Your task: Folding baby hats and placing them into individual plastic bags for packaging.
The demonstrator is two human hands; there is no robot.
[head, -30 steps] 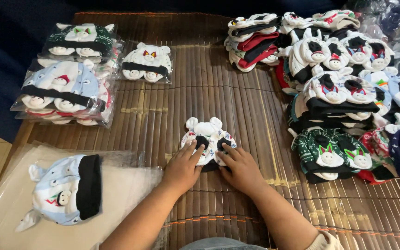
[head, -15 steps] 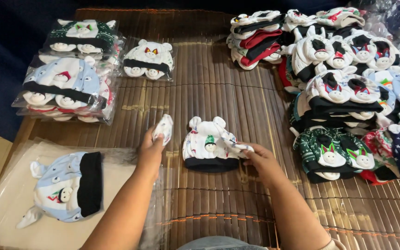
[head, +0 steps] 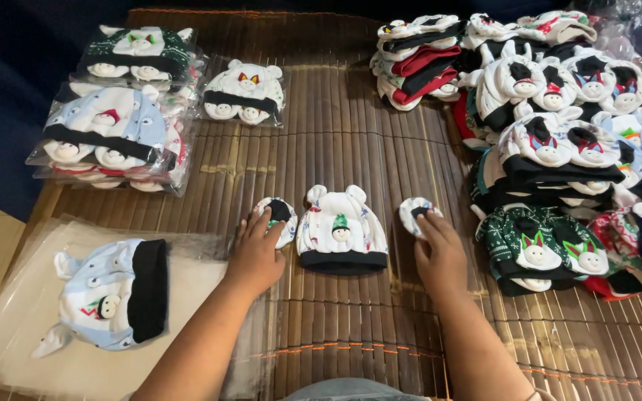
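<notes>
1. Head view, centre of the frame: our left hand (head: 255, 255) lies flat, fingers spread, pressing a small white mitten (head: 278, 218) onto the bamboo mat (head: 351, 148); nothing is clenched.
2. Our right hand (head: 440, 256) pins a second mitten (head: 416, 214) likewise, fingertips on top.
3. Between them lies the white baby hat (head: 341, 236), black band towards us, so the set sits in a row.
4. Lower left, a blue hat (head: 109, 291) rests on clear bags (head: 31, 312); bagged sets (head: 113, 126) stack upper left, loose hats (head: 551, 141) pile at right.
</notes>
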